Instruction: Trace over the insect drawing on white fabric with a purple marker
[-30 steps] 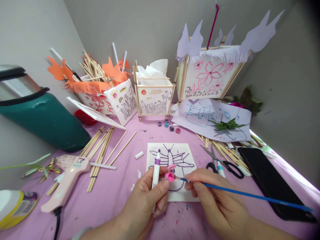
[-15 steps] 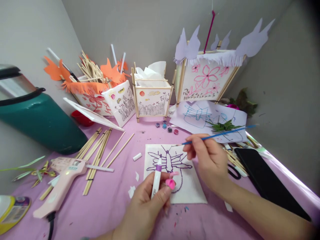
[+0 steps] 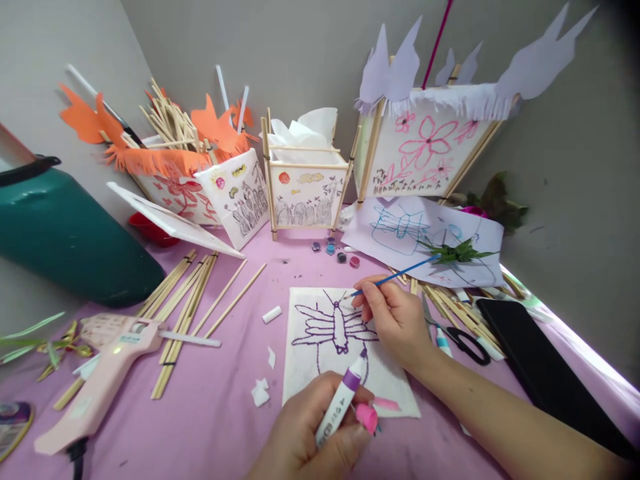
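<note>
While the left hand (image 3: 320,423) was curled nearly shut, it held a purple marker (image 3: 341,402) and an open pink paint pot (image 3: 367,418) together, the pot near its thumb. The marker was uncapped, its nib aimed at 1 o'clock, and the pot's lid stuck out toward 2 o'clock over the lower edge of a white sheet (image 3: 303,363). On that sheet, a winged insect was outlined in purple.

The right hand (image 3: 393,320) was at the left hand's 1 o'clock. Its fingers were closed in a pinch around a blue paintbrush (image 3: 400,275), whose handle slanted up toward 2 o'clock. The bristles pointed to 8 o'clock, at the head of the outlined insect; whether they touched the sheet could not be told. The sheet lay flat on the table (image 3: 225,413), reaching from the right hand's 7 o'clock round to its 9 o'clock, and at the left hand's 12 o'clock.

Just beyond the sheet's edge, at its 10 o'clock, lay a white cap (image 3: 272,315). Small paint pots (image 3: 330,249) sat at the sheet's 12 o'clock, black-handled scissors (image 3: 469,347) and a dark phone (image 3: 545,373) at its 3 o'clock, and a pink glue gun (image 3: 107,373) well apart at its 9 o'clock.
</note>
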A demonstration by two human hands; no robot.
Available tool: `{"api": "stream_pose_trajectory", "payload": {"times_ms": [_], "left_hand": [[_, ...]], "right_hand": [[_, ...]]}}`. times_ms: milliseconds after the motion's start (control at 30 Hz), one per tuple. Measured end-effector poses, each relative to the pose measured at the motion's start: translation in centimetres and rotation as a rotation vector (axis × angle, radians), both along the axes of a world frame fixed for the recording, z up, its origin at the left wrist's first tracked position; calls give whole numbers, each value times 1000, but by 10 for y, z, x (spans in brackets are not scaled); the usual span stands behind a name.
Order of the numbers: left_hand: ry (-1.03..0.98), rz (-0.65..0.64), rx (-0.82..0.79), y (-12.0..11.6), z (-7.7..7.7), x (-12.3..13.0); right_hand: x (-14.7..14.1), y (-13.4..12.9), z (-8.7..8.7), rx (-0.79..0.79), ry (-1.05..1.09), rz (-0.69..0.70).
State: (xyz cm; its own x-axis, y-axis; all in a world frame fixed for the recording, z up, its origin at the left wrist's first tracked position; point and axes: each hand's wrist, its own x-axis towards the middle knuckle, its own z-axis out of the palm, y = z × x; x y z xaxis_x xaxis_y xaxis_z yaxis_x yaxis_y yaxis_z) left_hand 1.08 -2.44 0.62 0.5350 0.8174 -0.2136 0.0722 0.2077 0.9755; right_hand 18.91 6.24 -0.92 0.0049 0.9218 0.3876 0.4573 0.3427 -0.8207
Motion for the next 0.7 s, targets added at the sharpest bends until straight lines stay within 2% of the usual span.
{"api": "stream_pose_trajectory", "payload": {"times_ms": [300, 700], "left_hand": [[-42, 39, -82, 0, 1, 2], [-23, -15, -43, 2, -3, 0]], "right_hand": [[1, 0, -3, 7, -50, 23], [0, 2, -5, 32, -92, 29]]}}
